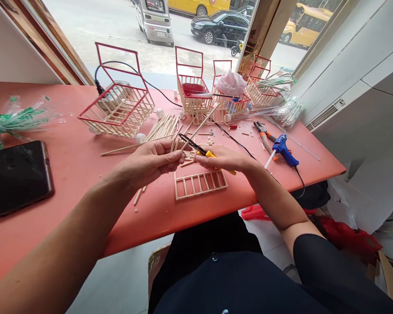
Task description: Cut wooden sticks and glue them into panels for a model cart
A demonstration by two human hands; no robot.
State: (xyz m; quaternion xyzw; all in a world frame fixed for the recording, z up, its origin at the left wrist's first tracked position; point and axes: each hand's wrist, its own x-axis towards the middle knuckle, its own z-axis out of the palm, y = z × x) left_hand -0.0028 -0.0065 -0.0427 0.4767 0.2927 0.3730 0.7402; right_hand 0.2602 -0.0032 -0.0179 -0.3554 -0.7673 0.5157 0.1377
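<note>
My left hand [162, 160] is closed on thin wooden sticks [201, 127], one of them long and slanting up to the right. In my right hand [221, 158] is a pair of pliers [196, 146] with yellow handles and dark jaws. The jaws reach in among the sticks, close to my left fingertips; whether they touch a stick I cannot tell. Just below my hands a small ladder-like wooden frame [201, 185] lies flat on the pink table [124, 231]. Behind my left hand is a pile of loose sticks [162, 126].
Stick-built carts with red handles, one at the left [118, 111] and several farther right, line the window side. A blue glue gun [283, 150] and orange-handled pliers [263, 136] lie to the right. At the left are a phone [20, 178] and plastic wrapping [22, 120].
</note>
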